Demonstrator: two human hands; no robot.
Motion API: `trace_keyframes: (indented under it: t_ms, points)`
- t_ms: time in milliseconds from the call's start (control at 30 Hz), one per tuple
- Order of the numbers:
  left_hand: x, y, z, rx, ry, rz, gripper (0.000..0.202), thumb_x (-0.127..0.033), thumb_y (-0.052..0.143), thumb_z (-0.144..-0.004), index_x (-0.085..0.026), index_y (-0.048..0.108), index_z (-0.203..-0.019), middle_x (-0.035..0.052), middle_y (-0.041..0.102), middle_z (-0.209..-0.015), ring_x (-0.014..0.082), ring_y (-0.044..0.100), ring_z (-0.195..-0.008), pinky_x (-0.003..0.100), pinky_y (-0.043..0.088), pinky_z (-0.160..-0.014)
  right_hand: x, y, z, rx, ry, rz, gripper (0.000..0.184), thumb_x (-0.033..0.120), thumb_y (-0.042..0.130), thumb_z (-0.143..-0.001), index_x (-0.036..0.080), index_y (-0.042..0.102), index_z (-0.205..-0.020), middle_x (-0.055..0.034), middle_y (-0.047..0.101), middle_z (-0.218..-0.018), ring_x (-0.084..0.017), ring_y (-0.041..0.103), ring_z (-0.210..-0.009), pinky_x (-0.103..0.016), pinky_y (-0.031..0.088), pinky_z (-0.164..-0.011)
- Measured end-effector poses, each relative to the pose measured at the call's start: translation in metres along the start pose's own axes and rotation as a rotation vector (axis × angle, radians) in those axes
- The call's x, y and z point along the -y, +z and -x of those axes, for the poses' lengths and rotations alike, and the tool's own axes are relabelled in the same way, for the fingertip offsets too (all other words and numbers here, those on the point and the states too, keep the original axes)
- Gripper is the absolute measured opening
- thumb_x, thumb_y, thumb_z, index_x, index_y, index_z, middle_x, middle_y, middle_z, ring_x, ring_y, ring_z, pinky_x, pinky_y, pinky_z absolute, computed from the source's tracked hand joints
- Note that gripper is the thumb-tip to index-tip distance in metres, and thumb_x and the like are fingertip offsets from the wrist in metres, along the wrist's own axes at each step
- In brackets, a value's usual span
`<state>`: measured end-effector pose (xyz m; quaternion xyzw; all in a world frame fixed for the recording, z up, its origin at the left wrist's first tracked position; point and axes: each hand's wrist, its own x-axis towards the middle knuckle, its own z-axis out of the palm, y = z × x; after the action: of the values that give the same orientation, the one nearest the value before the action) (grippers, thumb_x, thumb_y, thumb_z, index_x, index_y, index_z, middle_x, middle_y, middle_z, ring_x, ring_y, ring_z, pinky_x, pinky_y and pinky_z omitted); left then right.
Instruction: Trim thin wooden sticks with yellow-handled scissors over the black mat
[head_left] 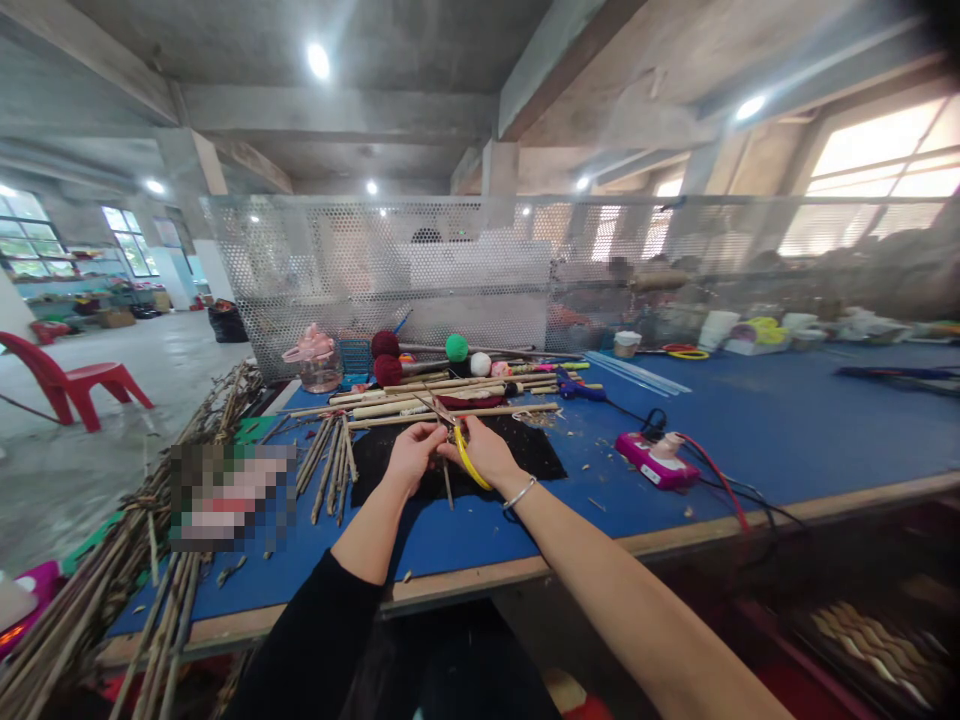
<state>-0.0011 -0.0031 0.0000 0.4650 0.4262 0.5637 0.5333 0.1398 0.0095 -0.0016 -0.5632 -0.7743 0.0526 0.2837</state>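
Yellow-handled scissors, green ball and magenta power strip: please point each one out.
Yellow-handled scissors [468, 464]: head view, on the yellow handle.
Green ball [456, 348]: head view, middle of its front.
Magenta power strip [640, 460]: head view, left part of its casing.

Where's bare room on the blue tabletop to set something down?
Widest patch: blue tabletop right of the magenta power strip and its cords, in front of the white containers. Smaller, chip-strewn: between black cloth and power strip. Crowded: around left hand and right hand with yellow-handled scissors, wooden sticks behind; left end, under twigs.
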Motion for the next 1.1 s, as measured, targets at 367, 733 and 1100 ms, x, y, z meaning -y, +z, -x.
trace_keyframes:
  t_ms: [367,733,1100]
  points:
    - [0.0007,-0.0003,0.0002,0.011,0.01,0.048,0.036,-0.043,0.07,-0.054,-0.014,0.056,-0.072,-0.0028,0.054,-0.056,0.0038,0.042,-0.041,0.015,0.027,-0.036,0.0022,-0.0035,-0.0007,0.07,0.084,0.076,0.06,0.072,0.045,-0.063,0.02,0.048,-0.093,-0.0073,0.062,-0.082,-0.022,0.059,-0.074,-0.025,0.034,-0.056]
    - [0.0017,-0.0009,-0.0019,0.006,0.029,0.03,0.037,-0.043,0.069,-0.054,-0.014,0.053,-0.069,-0.004,0.052,-0.052,0.0038,0.041,-0.039,0.016,0.026,-0.036,0.0023,-0.0019,-0.0012,0.084,0.105,0.09,0.057,0.071,0.046,-0.064,0.019,0.052,-0.087,-0.0071,0.062,-0.08,-0.02,0.06,-0.072,-0.024,0.034,-0.054]
    - [0.0016,-0.001,-0.0023,-0.029,0.019,0.018,0.039,-0.044,0.07,-0.051,-0.015,0.05,-0.068,-0.0041,0.052,-0.053,0.0037,0.041,-0.04,0.015,0.024,-0.036,0.0002,-0.0001,-0.0027,0.1,0.12,0.081,0.058,0.072,0.042,-0.065,0.02,0.056,-0.085,-0.008,0.063,-0.079,-0.02,0.059,-0.071,-0.024,0.035,-0.055]
